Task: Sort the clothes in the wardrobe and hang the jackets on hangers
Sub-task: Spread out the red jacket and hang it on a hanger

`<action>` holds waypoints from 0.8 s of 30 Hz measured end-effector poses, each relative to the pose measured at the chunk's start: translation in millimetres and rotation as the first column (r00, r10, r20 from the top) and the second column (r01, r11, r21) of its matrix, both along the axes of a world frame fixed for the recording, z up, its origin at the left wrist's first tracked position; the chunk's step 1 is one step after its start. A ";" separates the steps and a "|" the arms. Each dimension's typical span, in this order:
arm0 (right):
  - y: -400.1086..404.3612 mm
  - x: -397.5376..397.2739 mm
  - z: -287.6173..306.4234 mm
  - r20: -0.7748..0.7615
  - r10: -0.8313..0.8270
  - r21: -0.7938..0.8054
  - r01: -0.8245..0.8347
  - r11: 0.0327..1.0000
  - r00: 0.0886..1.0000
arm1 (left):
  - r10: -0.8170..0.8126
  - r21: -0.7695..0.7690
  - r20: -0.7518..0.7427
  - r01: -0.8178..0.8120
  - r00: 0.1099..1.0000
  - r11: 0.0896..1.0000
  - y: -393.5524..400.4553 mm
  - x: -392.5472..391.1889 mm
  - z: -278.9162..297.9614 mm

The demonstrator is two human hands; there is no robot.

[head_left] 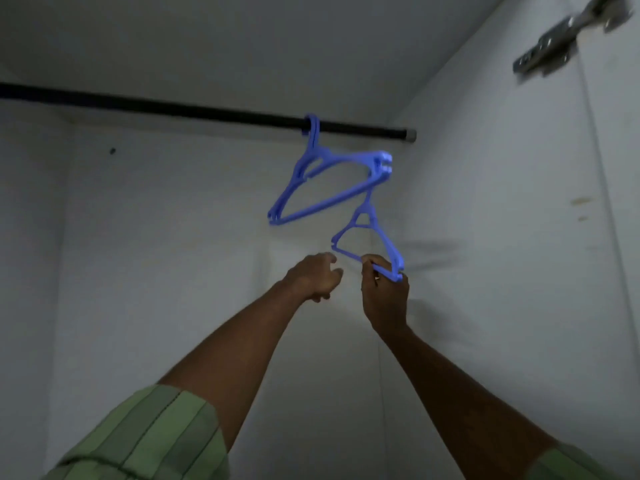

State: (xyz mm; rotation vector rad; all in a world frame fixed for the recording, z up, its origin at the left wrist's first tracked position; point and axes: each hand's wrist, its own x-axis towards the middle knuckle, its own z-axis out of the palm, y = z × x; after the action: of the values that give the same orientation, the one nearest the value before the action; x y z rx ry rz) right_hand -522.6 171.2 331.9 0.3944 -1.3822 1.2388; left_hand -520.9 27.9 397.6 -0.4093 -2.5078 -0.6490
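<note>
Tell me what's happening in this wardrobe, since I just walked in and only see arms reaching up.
A person in green striped sleeves reaches into a white wardrobe. The right hand grips the lower blue plastic hanger, whose hook looks caught on the upper blue plastic hangers hanging from the black clothes rail. The left hand is raised beside it, fingers loosely curled, holding nothing. No jackets are in view.

dim, soft-focus view, motion-blurred hinge (pixel 568 36) top right.
</note>
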 end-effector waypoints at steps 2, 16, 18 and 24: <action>-7.0 -4.0 -39.6 0.083 0.059 -0.028 -0.057 0.998 0.995 | -0.038 0.098 0.058 0.032 0.998 0.995 -3.0 -2.1 -30.5; -73.2 35.2 -218.5 0.275 0.399 -0.142 -0.374 0.917 0.875 | -0.328 0.784 0.259 0.001 0.908 0.621 -35.9 20.0 -259.6; -80.0 42.1 -253.2 0.356 0.477 -0.160 -0.450 0.878 0.804 | -0.370 0.870 0.262 -0.052 0.891 0.491 -45.1 28.2 -300.7; -92.2 53.3 -346.2 0.519 0.668 -0.303 -0.616 0.727 0.533 | -0.349 0.957 0.291 -0.265 0.891 0.121 -92.1 47.3 -412.5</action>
State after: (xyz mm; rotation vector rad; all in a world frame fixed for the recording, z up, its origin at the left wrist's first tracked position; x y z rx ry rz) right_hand -469.3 79.0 -14.3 0.5047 -1.7869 2.1871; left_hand -473.6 -64.3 -14.9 0.2744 -1.6770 -2.4945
